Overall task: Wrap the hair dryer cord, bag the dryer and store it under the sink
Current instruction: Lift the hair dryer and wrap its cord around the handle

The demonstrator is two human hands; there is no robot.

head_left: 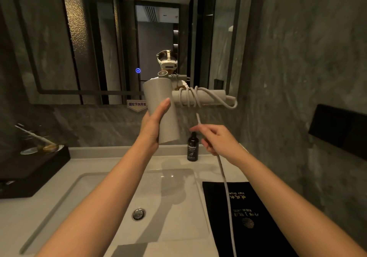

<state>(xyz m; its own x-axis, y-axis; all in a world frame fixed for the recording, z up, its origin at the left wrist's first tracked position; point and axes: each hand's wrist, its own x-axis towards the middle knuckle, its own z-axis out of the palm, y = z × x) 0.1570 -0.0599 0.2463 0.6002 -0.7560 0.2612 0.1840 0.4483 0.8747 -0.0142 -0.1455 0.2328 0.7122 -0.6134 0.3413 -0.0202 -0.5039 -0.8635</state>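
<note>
A pale grey hair dryer (158,97) is held up in front of the mirror, barrel upright and handle (210,96) pointing right. My left hand (153,123) grips the barrel from the left. A few turns of the grey cord (190,97) lie around the handle near the barrel, with a loose loop hanging off the handle's end. My right hand (218,139) is below the handle and pinches the cord, which runs on down to the bottom edge of the view. A black hair dryer bag (258,227) lies flat on the counter to the right of the sink (111,197).
A dark spray bottle (192,147) stands at the back of the counter, under the dryer. A black tray (29,169) with glasses sits at the left. The mirror (99,48) fills the wall ahead; a black panel (337,129) is on the right wall.
</note>
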